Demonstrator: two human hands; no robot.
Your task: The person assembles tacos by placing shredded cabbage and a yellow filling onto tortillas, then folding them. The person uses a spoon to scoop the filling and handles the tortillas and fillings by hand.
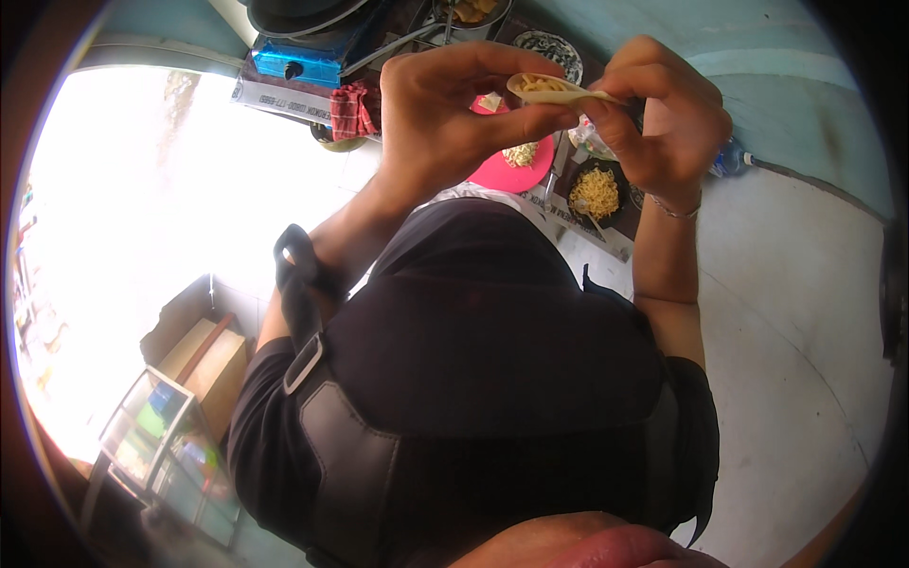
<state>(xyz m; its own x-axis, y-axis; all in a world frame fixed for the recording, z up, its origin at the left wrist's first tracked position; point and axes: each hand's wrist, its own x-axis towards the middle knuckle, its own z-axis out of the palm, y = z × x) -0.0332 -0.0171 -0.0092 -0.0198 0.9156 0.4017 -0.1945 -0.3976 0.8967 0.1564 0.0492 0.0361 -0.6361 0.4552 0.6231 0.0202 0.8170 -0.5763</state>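
A filling is held in a wrapper (570, 97) between the left hand (437, 115) and right hand (668, 112). On the counter (614, 244), a pan (308, 17) is set upon a stove (317, 64) at left; food (521, 155) is placed on a plate (485, 172), with a bowl (622, 176) to its right. Between them, what appears to be a knife (559, 163) is laid.

Pale floor (776, 312), blue-green wall (814, 133), glaring light (123, 218) at left.
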